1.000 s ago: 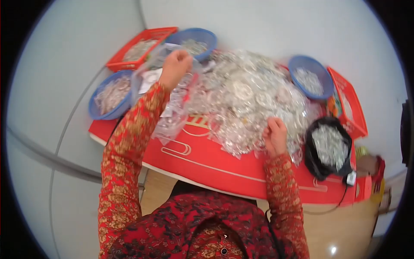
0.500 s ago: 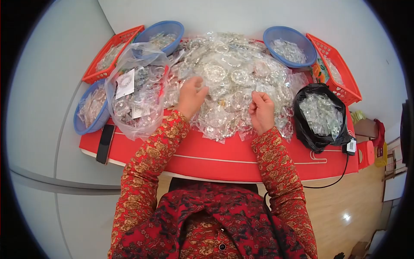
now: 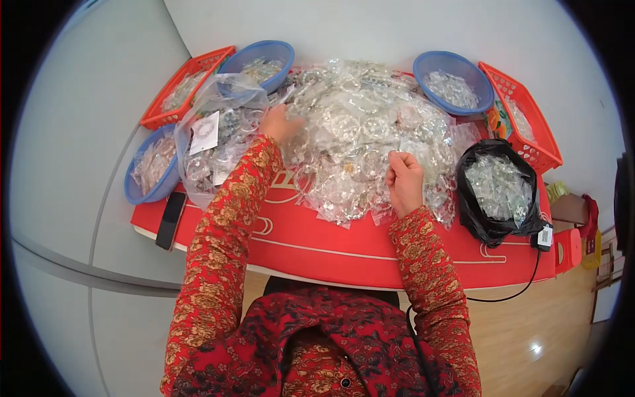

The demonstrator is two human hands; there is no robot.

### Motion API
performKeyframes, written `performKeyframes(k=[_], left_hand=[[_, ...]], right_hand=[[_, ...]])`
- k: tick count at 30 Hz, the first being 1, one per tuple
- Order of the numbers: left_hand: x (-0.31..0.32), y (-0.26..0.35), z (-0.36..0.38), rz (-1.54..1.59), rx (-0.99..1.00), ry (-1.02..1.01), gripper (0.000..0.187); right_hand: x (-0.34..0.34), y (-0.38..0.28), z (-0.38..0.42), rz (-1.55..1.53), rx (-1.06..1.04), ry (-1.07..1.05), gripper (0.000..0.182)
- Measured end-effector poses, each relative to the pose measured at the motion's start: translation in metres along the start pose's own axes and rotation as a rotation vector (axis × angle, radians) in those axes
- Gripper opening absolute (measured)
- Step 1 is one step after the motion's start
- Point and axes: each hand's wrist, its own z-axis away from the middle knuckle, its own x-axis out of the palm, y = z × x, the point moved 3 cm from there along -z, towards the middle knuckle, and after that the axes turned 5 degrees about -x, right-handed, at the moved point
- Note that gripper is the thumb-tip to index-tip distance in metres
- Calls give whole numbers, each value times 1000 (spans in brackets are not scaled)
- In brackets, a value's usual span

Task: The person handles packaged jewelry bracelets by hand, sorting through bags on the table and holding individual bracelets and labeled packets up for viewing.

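A large heap of small clear plastic packets (image 3: 360,132) with shiny, jewellery-like pieces inside covers the middle of the red table. At the heap's left edge is my left hand (image 3: 281,126), beside a clear plastic bag (image 3: 195,169) of similar packets. Motion blurs its fingers, so I cannot see whether they hold anything. My right hand (image 3: 405,180) is over the right front of the heap, fingers curled in a pinch. What it grips, if anything, is too small or hidden to name.
Blue baskets (image 3: 486,99) and red baskets (image 3: 555,159) with packets stand around the heap. A black plastic bag (image 3: 486,235) full of packets sits at the right. On the red table (image 3: 324,255), a phone (image 3: 171,220) lies front left; a cable (image 3: 529,281) hangs off the right.
My left hand has moved left, from over the heap to its edge by the clear bag. My right hand stays pinched in nearly the same place. The view has shifted slightly.
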Motion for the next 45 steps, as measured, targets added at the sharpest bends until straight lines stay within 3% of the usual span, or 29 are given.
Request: performKeyframes(k=[1, 3, 5, 8, 11, 14, 17, 20, 23, 32, 35, 37, 41, 43, 45], left_hand=[[31, -30, -16, 116, -33, -41, 42], [36, -22, -16, 148, -73, -107, 47], [25, -5, -9, -15, -83, -147, 51], [7, 11, 1, -78, -88, -190, 41], [-7, 6, -2, -22, 32, 130, 27], [-27, 16, 9, 347, -97, 134, 21], [-19, 49, 41, 1446, -376, -394, 17], [-1, 84, 82, 1558, -409, -675, 19], [6, 119, 112, 1548, -422, -809, 19], [11, 117, 126, 1274, -345, -669, 11], [17, 112, 128, 1121, -137, -622, 8], [18, 111, 131, 1086, -124, -549, 9], [10, 108, 135, 1057, -66, -430, 17], [6, 105, 140, 1163, -135, -560, 24], [5, 103, 145, 1202, -162, -634, 29]], right_hand=[[0, 1, 0, 5, -4, -5, 15], [0, 3, 0, 33, -20, -15, 15], [1, 2, 0, 58, -19, -21, 14], [3, 3, 2, 78, 0, -36, 13], [4, 2, 2, 87, -8, -42, 14], [5, 2, 3, 106, -6, -55, 13], [8, 3, 3, 124, 8, -115, 12], [22, -3, 13, 71, 112, -162, 14], [28, -6, 22, -57, 217, -246, 18], [21, -8, 17, 29, 248, -325, 16], [22, -7, 19, 136, 155, -349, 15], [24, -6, 20, 193, 72, -374, 17], [27, -9, 22, 137, 156, -459, 19], [25, -11, 21, 55, 308, -522, 20], [31, -20, 27, 208, 302, -526, 19]])
